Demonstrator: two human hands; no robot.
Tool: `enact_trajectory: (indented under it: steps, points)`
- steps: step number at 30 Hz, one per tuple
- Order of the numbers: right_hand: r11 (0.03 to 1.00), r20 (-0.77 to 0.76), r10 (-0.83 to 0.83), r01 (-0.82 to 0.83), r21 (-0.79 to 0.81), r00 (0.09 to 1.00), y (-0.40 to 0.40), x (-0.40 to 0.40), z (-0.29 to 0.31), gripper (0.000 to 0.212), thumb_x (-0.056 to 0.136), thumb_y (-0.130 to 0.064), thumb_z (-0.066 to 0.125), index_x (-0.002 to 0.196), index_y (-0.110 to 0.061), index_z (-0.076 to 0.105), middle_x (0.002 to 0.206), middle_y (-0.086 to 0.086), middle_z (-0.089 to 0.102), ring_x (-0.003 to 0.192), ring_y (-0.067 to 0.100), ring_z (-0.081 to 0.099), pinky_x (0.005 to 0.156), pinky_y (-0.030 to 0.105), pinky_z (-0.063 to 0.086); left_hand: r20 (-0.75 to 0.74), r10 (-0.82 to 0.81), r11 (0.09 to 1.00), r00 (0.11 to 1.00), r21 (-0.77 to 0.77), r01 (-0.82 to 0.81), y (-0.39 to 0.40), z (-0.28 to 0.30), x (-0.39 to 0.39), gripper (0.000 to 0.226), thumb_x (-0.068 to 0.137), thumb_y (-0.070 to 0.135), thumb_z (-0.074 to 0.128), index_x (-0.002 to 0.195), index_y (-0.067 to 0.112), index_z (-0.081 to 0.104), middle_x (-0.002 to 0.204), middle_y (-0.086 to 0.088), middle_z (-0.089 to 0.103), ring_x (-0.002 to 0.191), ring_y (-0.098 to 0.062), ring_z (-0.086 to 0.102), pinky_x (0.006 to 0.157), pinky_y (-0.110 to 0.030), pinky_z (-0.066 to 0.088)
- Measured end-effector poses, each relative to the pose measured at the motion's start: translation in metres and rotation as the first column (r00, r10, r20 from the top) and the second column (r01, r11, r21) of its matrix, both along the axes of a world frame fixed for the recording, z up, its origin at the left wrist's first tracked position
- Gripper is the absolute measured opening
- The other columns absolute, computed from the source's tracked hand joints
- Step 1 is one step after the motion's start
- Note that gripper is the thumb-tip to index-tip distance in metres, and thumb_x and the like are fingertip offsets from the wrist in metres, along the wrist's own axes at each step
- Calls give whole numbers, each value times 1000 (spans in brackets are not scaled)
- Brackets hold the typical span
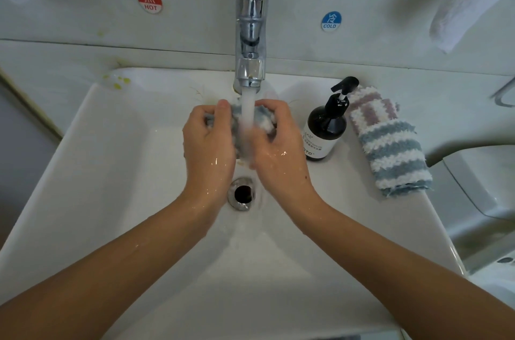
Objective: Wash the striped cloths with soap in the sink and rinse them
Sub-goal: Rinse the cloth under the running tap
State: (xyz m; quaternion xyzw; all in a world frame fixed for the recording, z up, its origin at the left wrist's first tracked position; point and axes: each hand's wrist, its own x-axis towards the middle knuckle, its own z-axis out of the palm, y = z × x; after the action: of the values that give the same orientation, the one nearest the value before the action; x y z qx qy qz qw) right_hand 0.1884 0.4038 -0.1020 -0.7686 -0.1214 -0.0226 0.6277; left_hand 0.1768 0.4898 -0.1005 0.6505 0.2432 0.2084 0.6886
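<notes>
A wet blue-and-white striped cloth (pixel 264 119) is bunched up under the running water from the chrome tap (pixel 251 33). My left hand (pixel 209 142) grips its left side and my right hand (pixel 278 150) grips its right side, both wet, above the white sink (pixel 117 172). Much of the cloth is hidden between my palms. A dark soap pump bottle (pixel 326 128) stands on the sink's right rim. Beside it lie two more folded striped cloths, a blue-and-white one (pixel 390 158) in front and a pink-and-white one (pixel 370 108) behind.
The drain (pixel 242 194) sits just below my hands, with water flowing past it. Red HOT (pixel 150 1) and blue COLD (pixel 330 21) stickers mark the wall. A white towel (pixel 471 2) hangs at upper right. Another grey fixture (pixel 479 186) stands right of the sink.
</notes>
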Motion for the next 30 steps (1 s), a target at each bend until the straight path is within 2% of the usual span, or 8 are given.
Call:
enact_trajectory:
  steps: [3, 7, 10, 15, 19, 23, 26, 30]
  points:
    - [998, -13, -50, 50, 28, 999, -2, 5, 2, 13, 99, -11, 50, 102, -24, 54, 73, -13, 56, 61, 3, 51, 57, 25, 47, 1, -31, 997, 1000, 69, 31, 0, -1, 0, 19, 97, 37, 53, 87, 21, 57, 73, 13, 58, 62, 4, 53, 64, -18, 47]
    - [996, -15, -68, 68, 59, 998, -4, 6, 6, 8, 102, -18, 48, 100, -20, 56, 65, -11, 52, 51, 0, 45, 49, 16, 39, 20, -82, 984, 996, 158, 77, 2, 2, -1, 13, 97, 34, 54, 94, 22, 59, 88, 8, 63, 78, -6, 59, 74, -25, 49]
    - [995, -60, -84, 88, 56, 995, -4, 8, 6, 14, 102, -24, 48, 94, -18, 58, 66, -10, 54, 57, 1, 47, 54, 19, 42, 17, -151, 971, 988, 192, 145, 1, 2, -2, 14, 97, 36, 53, 95, 26, 62, 81, 11, 65, 69, 2, 59, 65, -18, 48]
    - [993, -134, -82, 92, 69, 988, -6, 9, 5, 25, 102, -34, 45, 85, -19, 55, 65, -12, 55, 61, 3, 53, 57, 21, 45, -2, -232, 943, 973, 246, 226, -3, -1, -5, 21, 97, 41, 54, 96, 22, 64, 78, 11, 67, 73, 1, 63, 65, -21, 49]
    - [999, -188, 42, -42, 3, 981, 3, -2, -2, 27, 97, -54, 41, 100, -30, 50, 89, -1, 68, 83, 17, 67, 74, 40, 56, 2, -111, 968, 994, 229, 107, -3, -1, -9, 20, 99, 44, 49, 90, 29, 58, 80, 9, 66, 71, 2, 63, 60, -16, 47]
    - [999, -172, 41, -38, 24, 984, 9, -6, -4, 30, 96, -56, 43, 111, -30, 50, 95, -10, 68, 87, 2, 66, 81, 31, 57, -3, -44, 978, 999, 202, 43, -11, 0, -13, 22, 101, 42, 42, 84, 33, 51, 78, 13, 62, 70, 10, 60, 57, -6, 43]
    - [999, -114, -11, 6, -46, 993, 9, -3, -6, 27, 95, -52, 48, 105, -28, 54, 83, -20, 65, 78, -5, 64, 66, 19, 53, 25, -48, 991, 999, 129, 44, -15, -3, -11, 22, 102, 37, 42, 83, 32, 51, 75, 15, 62, 72, 2, 62, 67, -18, 49]
    - [996, -90, -36, 28, -84, 995, 9, -2, -4, 16, 98, -40, 51, 88, -28, 53, 70, -8, 61, 64, -3, 60, 57, 15, 44, -2, -54, 997, 999, 47, 55, -15, -5, -8, 34, 101, 40, 42, 83, 15, 56, 70, 6, 60, 71, -9, 62, 70, -34, 52]
